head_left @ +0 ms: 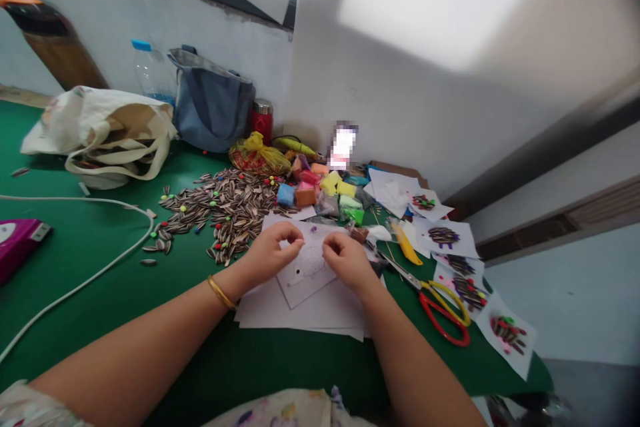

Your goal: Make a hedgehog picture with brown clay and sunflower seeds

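My left hand [274, 248] and my right hand [349, 258] are raised a little apart over a small white card [294, 293]. Thumb and forefinger are pinched together on each; what they hold, if anything, is too small to make out. On the card is an outline drawing of an animal with a dark eye, partly covered by my right hand. A tiny purple bit [313, 230] shows between the hands, near the card's top. More white sheets [325, 322] lie beneath the card.
Sunflower seeds [235, 204] with coloured beads are heaped at the left, near colourful clay packets [306, 196]. Scissors [425, 285] and finished seed-covered cards [506, 334] lie right. A white cable [95, 272], a magenta device [20, 244] and bags [213, 104] occupy the left and back.
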A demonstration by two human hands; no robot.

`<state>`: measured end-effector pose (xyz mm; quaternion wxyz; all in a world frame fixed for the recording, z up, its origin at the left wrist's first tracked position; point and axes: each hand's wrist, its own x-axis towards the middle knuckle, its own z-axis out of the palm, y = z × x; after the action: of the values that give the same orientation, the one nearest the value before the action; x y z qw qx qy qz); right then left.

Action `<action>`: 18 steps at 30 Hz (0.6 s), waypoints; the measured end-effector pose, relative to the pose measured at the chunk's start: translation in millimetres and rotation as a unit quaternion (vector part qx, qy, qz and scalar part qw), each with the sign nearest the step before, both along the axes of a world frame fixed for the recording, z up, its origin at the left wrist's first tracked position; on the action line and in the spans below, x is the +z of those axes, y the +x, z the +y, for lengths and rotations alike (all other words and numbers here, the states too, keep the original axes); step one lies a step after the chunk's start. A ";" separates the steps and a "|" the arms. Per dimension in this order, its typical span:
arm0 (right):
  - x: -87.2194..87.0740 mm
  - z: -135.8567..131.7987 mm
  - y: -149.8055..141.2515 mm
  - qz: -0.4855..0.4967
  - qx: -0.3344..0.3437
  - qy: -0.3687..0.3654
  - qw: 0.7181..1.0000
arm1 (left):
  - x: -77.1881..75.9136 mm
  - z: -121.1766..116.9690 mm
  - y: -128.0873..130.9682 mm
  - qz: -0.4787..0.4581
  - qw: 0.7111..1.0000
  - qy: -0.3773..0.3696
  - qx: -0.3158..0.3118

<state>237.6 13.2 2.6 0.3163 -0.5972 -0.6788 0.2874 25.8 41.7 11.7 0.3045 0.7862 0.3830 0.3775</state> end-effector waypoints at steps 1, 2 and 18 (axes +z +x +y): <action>0.3 0.8 6.4 0.013 -0.011 0.000 1.000 | -0.6 3.4 -2.3 0.000 1.000 0.004 0.011; 0.7 1.3 12.3 0.015 -0.017 0.003 1.000 | -1.4 6.1 -4.5 0.009 1.000 0.012 0.018; -10.2 10.6 -9.6 0.004 0.118 0.070 0.990 | -8.8 1.9 -3.9 0.205 0.973 0.083 -0.064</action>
<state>228.0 23.8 -7.7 0.3238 -0.4880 -0.7619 0.2766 21.9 43.6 2.9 0.1771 0.8919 0.3539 0.2188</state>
